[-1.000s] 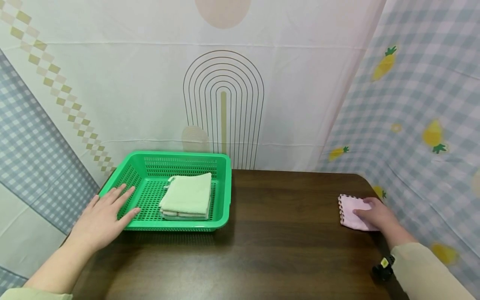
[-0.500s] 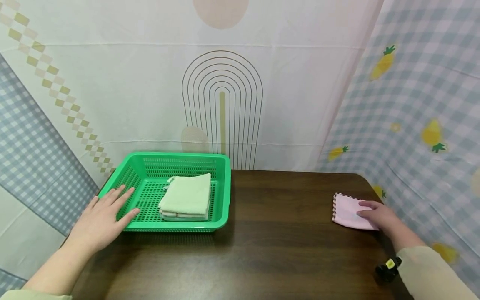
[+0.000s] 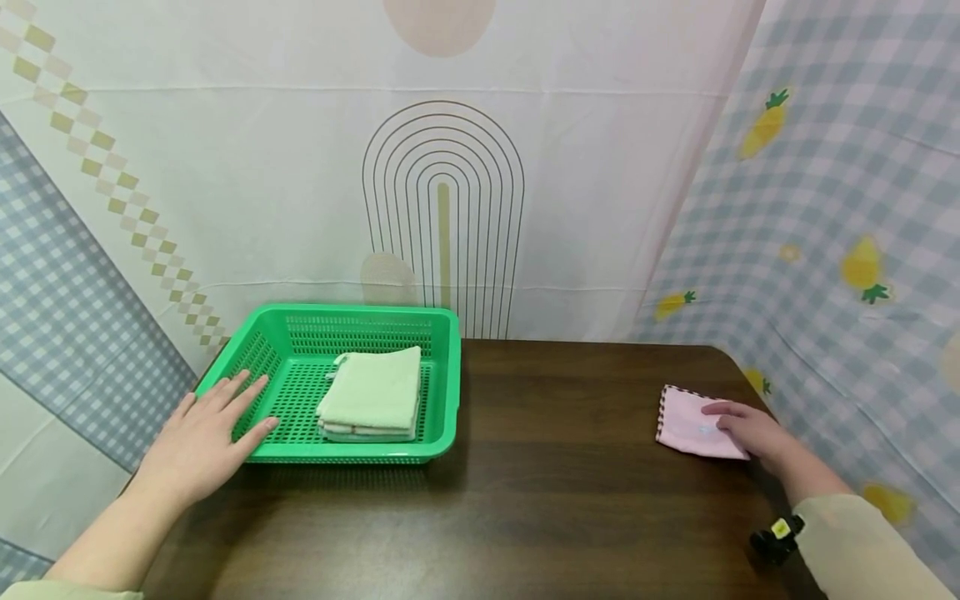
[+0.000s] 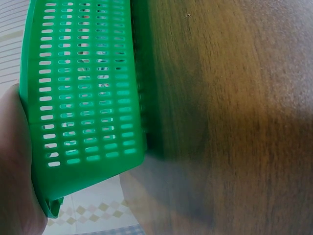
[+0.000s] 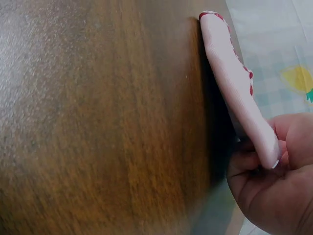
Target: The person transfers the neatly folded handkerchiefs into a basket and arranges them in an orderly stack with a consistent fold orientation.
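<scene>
My right hand (image 3: 753,431) pinches a folded pink towel (image 3: 686,423) with a dark-and-white stitched edge, at the right end of the table. In the right wrist view the thumb is on one side of the folded towel (image 5: 234,88) and curled fingers are under it; a dark gap shows between towel and tabletop. My left hand (image 3: 198,437) rests with spread, straight fingers over the left front corner of a green plastic basket (image 3: 352,451). Inside the basket, toward its right side, lies a stack of folded towels (image 3: 372,390), a pale green one on top.
The dark wooden table (image 3: 540,475) spans the front and the stretch between basket and pink towel. A white printed curtain (image 3: 600,208) hangs behind it. Checked cloth with pineapples (image 3: 840,208) hangs close along the right side.
My right hand has shifted the pink towel a little to the left, and its fingers lie slightly differently on it. The left hand and the basket stay in place.
</scene>
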Motion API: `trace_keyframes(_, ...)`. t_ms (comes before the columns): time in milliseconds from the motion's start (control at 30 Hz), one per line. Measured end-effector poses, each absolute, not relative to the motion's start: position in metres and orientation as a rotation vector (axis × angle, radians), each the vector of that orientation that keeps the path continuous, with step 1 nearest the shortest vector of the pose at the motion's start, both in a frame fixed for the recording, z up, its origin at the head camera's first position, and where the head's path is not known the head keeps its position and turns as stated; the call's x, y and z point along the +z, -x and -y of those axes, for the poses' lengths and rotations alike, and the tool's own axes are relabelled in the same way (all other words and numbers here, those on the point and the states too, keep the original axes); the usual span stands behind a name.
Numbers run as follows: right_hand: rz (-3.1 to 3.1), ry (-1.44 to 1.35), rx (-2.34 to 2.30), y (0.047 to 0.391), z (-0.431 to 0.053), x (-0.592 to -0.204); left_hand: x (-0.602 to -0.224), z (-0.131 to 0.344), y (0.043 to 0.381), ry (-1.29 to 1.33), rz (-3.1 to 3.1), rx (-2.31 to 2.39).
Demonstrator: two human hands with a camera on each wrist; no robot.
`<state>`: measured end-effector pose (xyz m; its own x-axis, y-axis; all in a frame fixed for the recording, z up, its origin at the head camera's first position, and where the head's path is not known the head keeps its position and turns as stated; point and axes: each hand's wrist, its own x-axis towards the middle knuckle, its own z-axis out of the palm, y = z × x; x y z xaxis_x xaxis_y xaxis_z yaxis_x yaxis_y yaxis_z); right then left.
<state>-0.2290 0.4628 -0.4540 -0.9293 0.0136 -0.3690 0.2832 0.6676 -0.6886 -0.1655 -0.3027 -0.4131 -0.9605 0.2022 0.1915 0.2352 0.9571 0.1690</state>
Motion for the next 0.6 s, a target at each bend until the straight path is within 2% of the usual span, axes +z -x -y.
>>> trace_keyframes(600,-2.745,-0.246,-1.0,0.233,-0.447,-0.459,-0.411,0.302,0.165,0.329,2.948,-0.292)
